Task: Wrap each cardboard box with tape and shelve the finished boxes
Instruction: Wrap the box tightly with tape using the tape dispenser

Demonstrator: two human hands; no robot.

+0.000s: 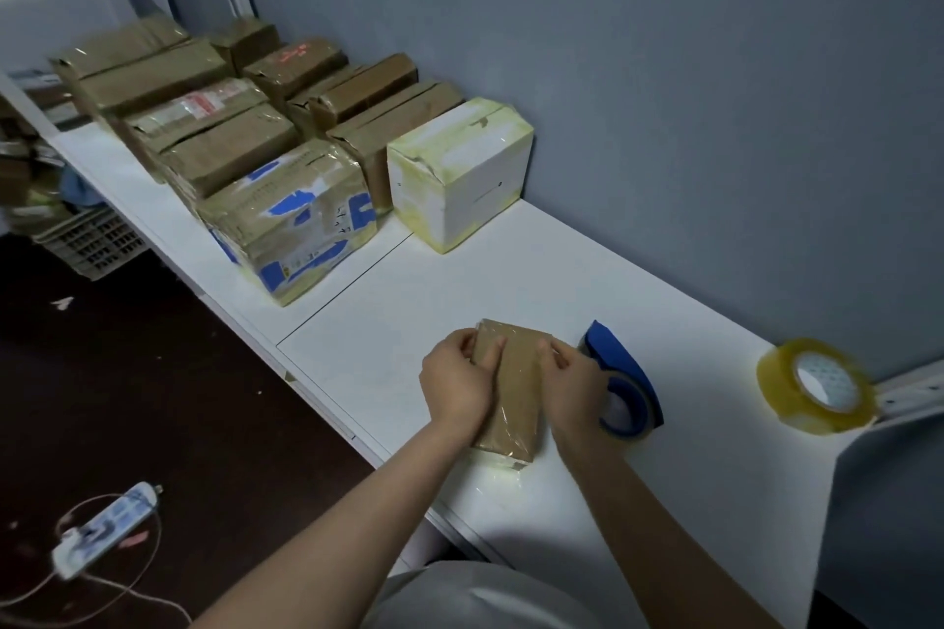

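A small brown cardboard box (513,398), glossy with clear tape, lies on the white table (511,271) near its front edge. My left hand (457,378) grips the box's left side with the thumb on top. My right hand (572,381) holds the right side, fingers curled over the top edge. A blue tape dispenser (626,383) with a clear roll sits just right of my right hand, touching the table. A loose roll of clear yellowish tape (817,386) stands at the far right.
Several taped brown boxes (214,138), a blue-marked box (291,225) and a white box (459,174) stand along the table's back left by the wall. A plastic crate (87,240) and a power strip (102,531) lie on the dark floor at left.
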